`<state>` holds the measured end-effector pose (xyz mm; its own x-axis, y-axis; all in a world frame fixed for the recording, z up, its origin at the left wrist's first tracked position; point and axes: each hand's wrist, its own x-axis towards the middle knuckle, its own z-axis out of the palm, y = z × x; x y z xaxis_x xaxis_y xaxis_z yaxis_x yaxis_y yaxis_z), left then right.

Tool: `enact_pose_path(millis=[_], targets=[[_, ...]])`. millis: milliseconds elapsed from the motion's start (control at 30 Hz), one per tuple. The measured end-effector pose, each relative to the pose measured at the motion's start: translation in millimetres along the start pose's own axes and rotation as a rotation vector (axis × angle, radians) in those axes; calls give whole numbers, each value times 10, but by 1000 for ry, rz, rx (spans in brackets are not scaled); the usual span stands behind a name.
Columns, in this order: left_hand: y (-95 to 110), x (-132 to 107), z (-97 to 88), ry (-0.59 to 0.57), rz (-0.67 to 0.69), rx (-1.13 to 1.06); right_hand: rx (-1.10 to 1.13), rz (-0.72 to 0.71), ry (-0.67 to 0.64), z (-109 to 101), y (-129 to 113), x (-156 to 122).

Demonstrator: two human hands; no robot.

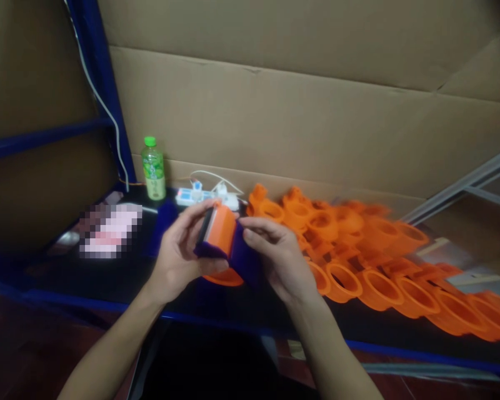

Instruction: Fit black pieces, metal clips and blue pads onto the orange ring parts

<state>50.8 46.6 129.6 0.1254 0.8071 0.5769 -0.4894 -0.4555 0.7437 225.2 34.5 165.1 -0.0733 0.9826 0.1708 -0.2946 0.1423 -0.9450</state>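
Observation:
My left hand [183, 250] is wrapped round an orange plastic part [223, 230] with a black and pale strip along its left side. A dark blue flexible sheet [245, 258] runs along the part's lower edge and hangs to the right. My right hand [287, 255] has thumb and forefinger closed at the sheet's upper edge, beside the orange part. Below the left hand, the rim of an orange ring-shaped piece [223, 276] shows on the black tabletop [120, 280]; the rest of it is hidden.
Several orange ring-shaped parts [344, 282] lie in rows to the right, partly blurred. Behind my hands is a white power strip [183, 196] with plugs and cables. A green-capped bottle [153, 169] stands back left, near a blue post [102, 72]. Cardboard [295, 122] forms the back wall.

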Motion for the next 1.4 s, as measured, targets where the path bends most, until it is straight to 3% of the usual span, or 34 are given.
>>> enact_pose_path(millis=[300, 600, 700, 900, 1000, 1067, 1167, 1233, 1300, 1400], targets=[[-21, -11, -22, -35, 22, -7, -33, -7, -28, -2, -93, -22], [-23, -20, -26, -63, -21, -31, -62, 44, -72, -60, -34, 21], [-24, -21, 24, 30, -52, -59, -296, -93, -29, -63, -33, 45], [-99, 30, 75, 329, -131, -175, -1012, -587, 60, 92, -19, -240], [-144, 52, 64, 474, -118, -191, -1334, -660, -2, 177, 79, -478], [-176, 51, 63, 509, -132, -206, -1492, -649, -7, 173, 150, -553], [-231, 40, 76, 488, -160, -198, -1517, -612, 0, 26, 141, -489], [-266, 43, 77, 430, -179, -174, -1459, -569, -33, -181, -5, -365], [-284, 59, 58, 379, -175, -141, -1434, -516, -40, -492, -274, -215], [-267, 105, -3, 378, -127, -88, -1501, -448, 229, -1186, -828, -4]])
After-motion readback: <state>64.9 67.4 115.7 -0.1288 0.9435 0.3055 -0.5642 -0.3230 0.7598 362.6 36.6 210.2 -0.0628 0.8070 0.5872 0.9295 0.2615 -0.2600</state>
